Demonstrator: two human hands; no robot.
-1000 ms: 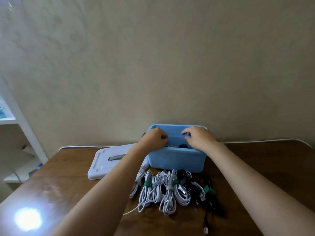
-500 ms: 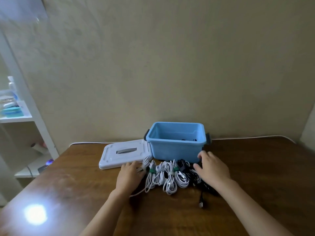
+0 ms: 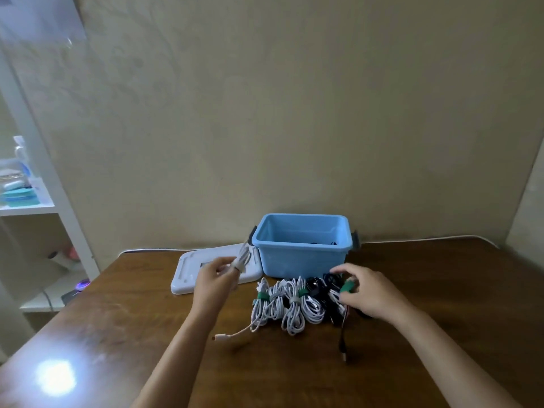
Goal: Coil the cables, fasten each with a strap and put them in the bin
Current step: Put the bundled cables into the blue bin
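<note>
A blue bin (image 3: 303,262) stands open at the back of the wooden table, with a dark cable partly visible inside. In front of it lies a row of coiled white cables (image 3: 287,306) fastened with green and grey straps, and darker coils to their right. My left hand (image 3: 213,278) holds a strapped white coil (image 3: 242,259) lifted above the table, left of the bin. My right hand (image 3: 366,293) grips a dark coil with a green strap (image 3: 346,287) at the right end of the row; its plug end trails toward me.
The bin's white lid (image 3: 188,272) lies flat to the left of the bin. A loose white cable end (image 3: 223,337) trails from the row. A white shelf unit (image 3: 32,207) stands off the table's left edge. A wall runs right behind the bin.
Both hands came out of the bin and down to the row of coils. My left hand has lifted a white coil, and my right hand has closed on the dark green-strapped coil.
</note>
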